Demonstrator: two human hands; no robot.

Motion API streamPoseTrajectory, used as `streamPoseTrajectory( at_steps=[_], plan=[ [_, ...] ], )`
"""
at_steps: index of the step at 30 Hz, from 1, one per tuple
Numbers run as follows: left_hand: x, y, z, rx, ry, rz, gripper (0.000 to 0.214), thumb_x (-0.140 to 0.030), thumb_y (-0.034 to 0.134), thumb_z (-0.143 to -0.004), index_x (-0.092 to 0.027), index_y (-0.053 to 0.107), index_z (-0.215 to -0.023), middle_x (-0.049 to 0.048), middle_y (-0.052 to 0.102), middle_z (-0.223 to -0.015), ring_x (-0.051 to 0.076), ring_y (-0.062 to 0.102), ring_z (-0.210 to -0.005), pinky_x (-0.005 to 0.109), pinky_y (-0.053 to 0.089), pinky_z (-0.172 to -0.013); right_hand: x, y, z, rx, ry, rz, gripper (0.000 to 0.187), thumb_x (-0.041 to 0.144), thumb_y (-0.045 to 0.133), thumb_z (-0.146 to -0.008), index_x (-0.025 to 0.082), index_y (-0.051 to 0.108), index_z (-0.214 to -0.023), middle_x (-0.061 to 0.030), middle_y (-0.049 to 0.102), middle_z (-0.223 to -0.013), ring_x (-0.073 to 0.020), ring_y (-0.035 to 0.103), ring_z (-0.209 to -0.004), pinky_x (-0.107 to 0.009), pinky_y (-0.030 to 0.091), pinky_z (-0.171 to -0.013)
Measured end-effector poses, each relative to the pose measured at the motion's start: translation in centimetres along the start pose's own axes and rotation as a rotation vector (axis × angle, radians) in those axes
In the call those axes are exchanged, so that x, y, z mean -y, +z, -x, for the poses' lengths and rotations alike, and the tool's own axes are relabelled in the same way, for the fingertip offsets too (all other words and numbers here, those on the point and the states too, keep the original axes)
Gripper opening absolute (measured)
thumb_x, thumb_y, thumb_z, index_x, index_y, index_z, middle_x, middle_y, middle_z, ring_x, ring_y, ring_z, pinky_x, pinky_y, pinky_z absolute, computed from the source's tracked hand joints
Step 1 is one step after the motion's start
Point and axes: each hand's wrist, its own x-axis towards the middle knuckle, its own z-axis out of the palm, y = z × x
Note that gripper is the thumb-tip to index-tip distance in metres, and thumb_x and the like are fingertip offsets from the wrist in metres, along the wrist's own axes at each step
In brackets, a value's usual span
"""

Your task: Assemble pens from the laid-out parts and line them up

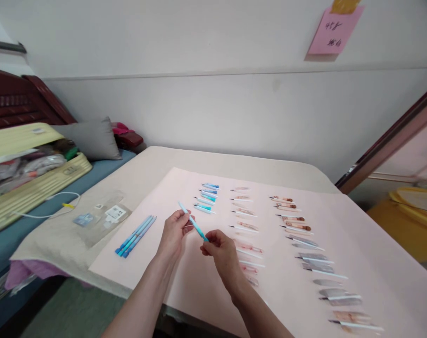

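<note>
Over the pink sheet (199, 281), a slim light-blue pen (196, 226) slants between my two hands. My left hand (175, 229) is closed on its upper part, near the pointed tip. The lower end sits in the pinched fingers of my right hand (218, 249). Left of my hands lie several blue pens (136, 236) side by side. Just beyond my hands is a column of blue and teal pen parts (204, 206) with thin white sticks that have dark tips.
Pale pink pen parts (247, 226) form a middle column, partly hidden by my right arm. Brown and grey parts (315, 257) run down the right. Clear plastic bags (106, 218) lie at left, near a cream open case (41, 183). A white wall stands behind.
</note>
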Motion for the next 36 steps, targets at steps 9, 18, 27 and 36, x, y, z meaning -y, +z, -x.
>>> streamPoseTrajectory(
  at_steps=[9, 18, 27, 36],
  plan=[
    [-0.2, 0.3, 0.2, -0.005, 0.019, -0.005, 0.032, -0.042, 0.066, -0.067, -0.015, 0.063, -0.086, 0.0074, 0.065, -0.085, 0.015, 0.059, -0.074, 0.028, 0.045, -0.069, 0.7, 0.2, 0.2, 0.022, 0.057, -0.107, 0.028, 0.037, 0.066, -0.067, 0.015, 0.056, -0.082, -0.0018, 0.061, -0.064, -0.0174, 0.063, -0.059, -0.032, 0.053, -0.058],
    [-0.5, 0.6, 0.7, 0.009, 0.054, -0.031, 0.031, -0.043, 0.068, -0.065, -0.015, 0.062, -0.076, 0.0048, 0.063, -0.077, 0.013, 0.056, -0.07, 0.027, 0.044, -0.067, 0.6, 0.2, 0.1, 0.072, 0.104, -0.072, 0.023, 0.034, 0.061, -0.071, 0.015, 0.057, -0.084, -0.0026, 0.062, -0.069, -0.0158, 0.063, -0.057, -0.03, 0.053, -0.057],
    [-0.5, 1.6, 1.5, 0.153, 0.011, -0.096, 0.026, -0.04, 0.068, -0.066, -0.016, 0.06, -0.07, 0.0016, 0.059, -0.068, 0.012, 0.053, -0.064, 0.027, 0.043, -0.066, 0.4, -0.5, -0.1, 0.15, 0.037, 0.247, 0.024, 0.039, 0.049, -0.079, 0.018, 0.06, -0.081, 0.002, 0.058, -0.063, -0.0063, 0.044, -0.033, -0.02, 0.031, -0.034],
    [-0.8, 0.6, 0.8, -0.03, 0.082, -0.098, 0.03, -0.043, 0.071, -0.061, -0.016, 0.057, -0.063, -0.0023, 0.053, -0.06, 0.01, 0.049, -0.058, 0.025, 0.042, -0.064, 0.8, -0.3, 0.2, 0.148, -0.023, 0.392, 0.025, 0.033, 0.05, -0.077, 0.019, 0.053, -0.057, 0.0033, 0.053, -0.05, -0.0072, 0.039, -0.04, -0.022, 0.026, -0.044]
  ],
)
